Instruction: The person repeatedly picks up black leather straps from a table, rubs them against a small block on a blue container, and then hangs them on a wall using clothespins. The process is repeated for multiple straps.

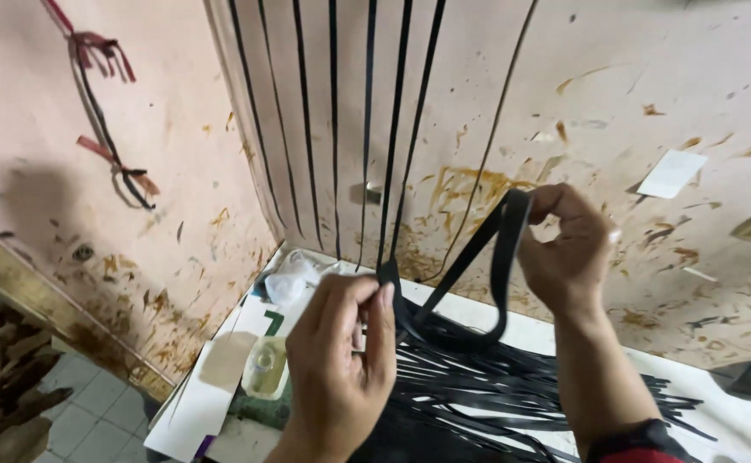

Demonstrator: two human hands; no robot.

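From the head camera I look at a pink wall (135, 171) blotched with brownish stains, and a paler panel (650, 86) beside it smeared the same way. Thin black strips (334, 129) hang down that panel in a row. A tangle of red and black cord (101, 94) hangs on the pink wall at the upper left, and a small white paper scrap (672, 174) is stuck to the panel at the right. Below runs a white work surface (530, 330), with tiled floor (93, 411) showing at the lower left.

My left hand (341, 351) is closed, thumb and fingertips pinching the lower end of a black strap loop (495, 257) just above a heap of loose black strips (513, 386) spread over the surface. My right hand (568, 253) is higher and to the right, its fingers curled shut around the top of the same loop, so the strap runs taut between both hands in a long narrow bend. A red cuff (641, 441) shows at that wrist.

Left of my left hand sit a crumpled clear plastic bag (294, 279) and a small clear bottle (264, 364), I think, though it is blurred. A dark flat piece (748, 377) lies at the far right edge.
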